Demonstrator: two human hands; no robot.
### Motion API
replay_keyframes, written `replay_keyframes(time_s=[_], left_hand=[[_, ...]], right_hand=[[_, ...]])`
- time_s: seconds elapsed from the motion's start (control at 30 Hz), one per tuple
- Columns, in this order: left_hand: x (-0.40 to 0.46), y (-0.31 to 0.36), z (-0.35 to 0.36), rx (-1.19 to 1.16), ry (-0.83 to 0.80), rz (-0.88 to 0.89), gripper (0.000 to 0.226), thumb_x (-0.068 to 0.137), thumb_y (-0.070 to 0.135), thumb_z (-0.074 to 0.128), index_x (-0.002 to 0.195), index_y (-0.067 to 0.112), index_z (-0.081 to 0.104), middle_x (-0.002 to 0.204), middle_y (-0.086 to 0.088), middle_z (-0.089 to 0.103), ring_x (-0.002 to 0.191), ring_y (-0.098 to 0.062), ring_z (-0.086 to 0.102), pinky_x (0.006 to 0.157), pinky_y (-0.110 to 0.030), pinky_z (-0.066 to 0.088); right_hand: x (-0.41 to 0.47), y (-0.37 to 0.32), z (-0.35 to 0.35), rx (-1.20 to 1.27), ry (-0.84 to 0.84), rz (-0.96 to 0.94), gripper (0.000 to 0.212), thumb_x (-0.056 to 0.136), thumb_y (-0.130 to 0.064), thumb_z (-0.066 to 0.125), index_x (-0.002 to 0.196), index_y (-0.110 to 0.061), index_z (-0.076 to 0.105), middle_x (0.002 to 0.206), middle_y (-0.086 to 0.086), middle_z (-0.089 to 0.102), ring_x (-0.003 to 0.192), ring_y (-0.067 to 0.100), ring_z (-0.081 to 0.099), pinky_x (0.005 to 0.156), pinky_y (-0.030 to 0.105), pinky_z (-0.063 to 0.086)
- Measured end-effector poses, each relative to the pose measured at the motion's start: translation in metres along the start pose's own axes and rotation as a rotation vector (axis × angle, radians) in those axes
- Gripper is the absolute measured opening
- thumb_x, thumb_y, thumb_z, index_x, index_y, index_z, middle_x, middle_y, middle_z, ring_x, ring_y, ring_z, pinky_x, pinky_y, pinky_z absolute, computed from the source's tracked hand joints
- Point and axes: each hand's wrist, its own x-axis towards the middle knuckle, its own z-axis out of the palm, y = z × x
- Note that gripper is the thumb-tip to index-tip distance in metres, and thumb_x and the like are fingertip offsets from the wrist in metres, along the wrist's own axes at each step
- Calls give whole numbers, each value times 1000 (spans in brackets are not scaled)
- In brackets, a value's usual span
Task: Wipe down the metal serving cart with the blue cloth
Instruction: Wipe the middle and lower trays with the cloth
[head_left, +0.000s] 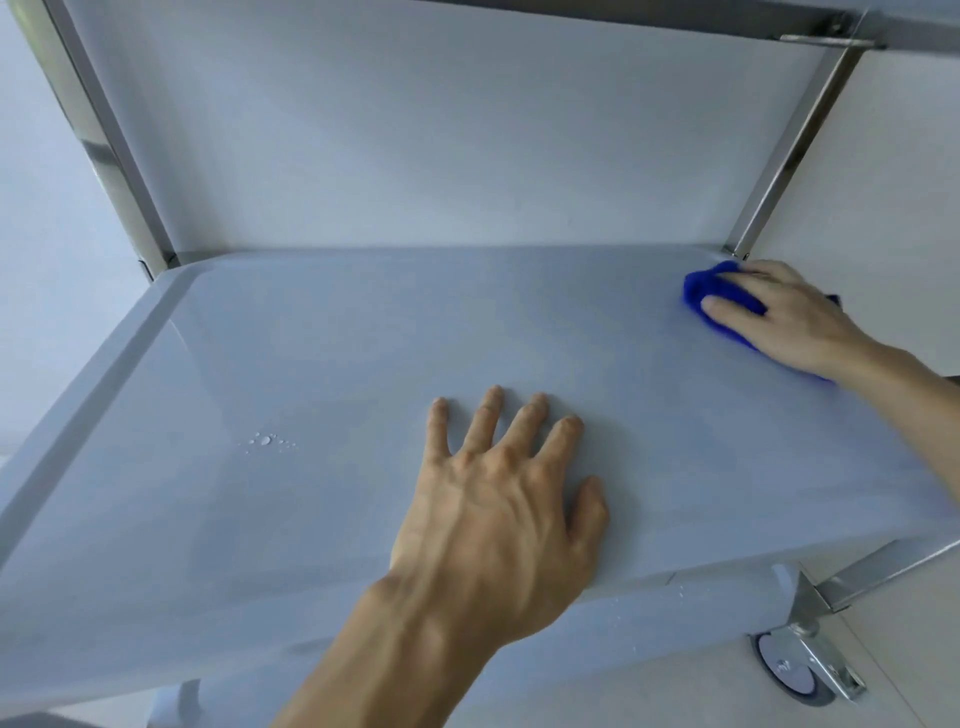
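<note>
At the far right corner of the metal serving cart's shelf (322, 353), the right hand (789, 322) lies on top of the blue cloth (698, 291), fingers laid over the bunched fabric and pressing it down against the surface; the fingertips curl a little into the cloth, though whether the thumb grips under it cannot be told. The cloth sits just beside the upright metal post (789, 150) that rises from that corner, and a bit of blue shows past the wrist on the right edge of the shelf. Near the front edge, about midway along the shelf, the left hand (498, 499) rests flat on the bare surface, palm down, its fingers spread apart and straight, holding nothing. The two hands are well apart. Toward the left side of the shelf, between the left hand and the raised left rim, a small cluster of water droplets (267, 441) lies on the surface, and a few more specks of water cling to the front lip below the left hand's thumb. A second upright post (104, 140) stands at the far left corner. Below the front right corner, a caster wheel (789, 670) in a metal bracket shows against the pale floor.
</note>
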Motion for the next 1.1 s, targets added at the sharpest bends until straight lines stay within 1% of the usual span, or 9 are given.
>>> replay_keyframes(time_s=[0.1,0.2,0.47,0.57,0.63,0.77,0.83,0.93,1.1], left_hand=[[1,3,0,-6,18,-2,59,91,51,20,137,27,48,152,3,42,146,-30,29,116,-62,17],[-1,5,0,-9,41,-9,54,91,49,29,130,24,56,144,0,52,140,-32,40,111,-64,26],[-1,6,-3,-21,42,-17,53,89,51,30,128,24,55,141,4,52,139,-27,39,113,-59,25],[-2,6,-8,-54,56,-4,49,89,47,36,128,24,54,135,6,55,134,-23,44,112,-53,29],[-4,5,-11,-65,93,15,45,88,40,42,126,23,57,126,6,61,123,-22,52,106,-46,38],[-12,-5,-18,-79,252,-1,27,87,23,53,109,20,68,107,4,68,97,-26,65,85,-42,50],[-19,-22,-23,3,254,-7,26,87,27,51,104,21,69,105,4,69,96,-28,66,85,-41,50],[-36,-52,-30,21,209,-137,41,87,42,39,107,23,69,112,4,68,104,-29,64,90,-43,47],[-41,-61,-30,22,182,-279,36,89,38,39,107,24,68,115,6,67,108,-30,60,92,-43,42]], right_hand=[[50,1,16,-139,59,280,56,94,-61,40,123,-16,55,131,17,54,115,41,54,93,43,41],[75,-37,33,-231,-9,345,71,91,-65,27,127,-11,55,132,22,56,122,41,52,102,47,41],[31,-148,59,-78,-147,-308,55,96,-60,43,140,-27,51,148,2,49,143,20,37,116,35,28],[-16,-151,51,-23,-176,-447,62,97,-56,50,151,-27,41,162,-2,33,149,9,22,117,23,13],[-47,-146,43,3,-209,-497,62,97,-54,50,153,-28,39,165,-3,26,151,7,17,121,25,10],[-108,-115,22,12,-109,-573,57,98,-54,47,147,-25,48,157,-3,41,143,5,26,114,12,13],[-120,-96,10,14,-167,-512,62,94,-65,39,149,-37,41,160,-16,31,145,-5,19,113,6,6],[-103,-76,2,-12,-238,-338,66,90,-69,37,151,-45,34,162,-22,22,149,-3,18,119,21,15],[-59,-115,31,-147,-119,-75,55,98,-56,35,146,-31,40,154,-3,39,143,21,32,112,42,29]])
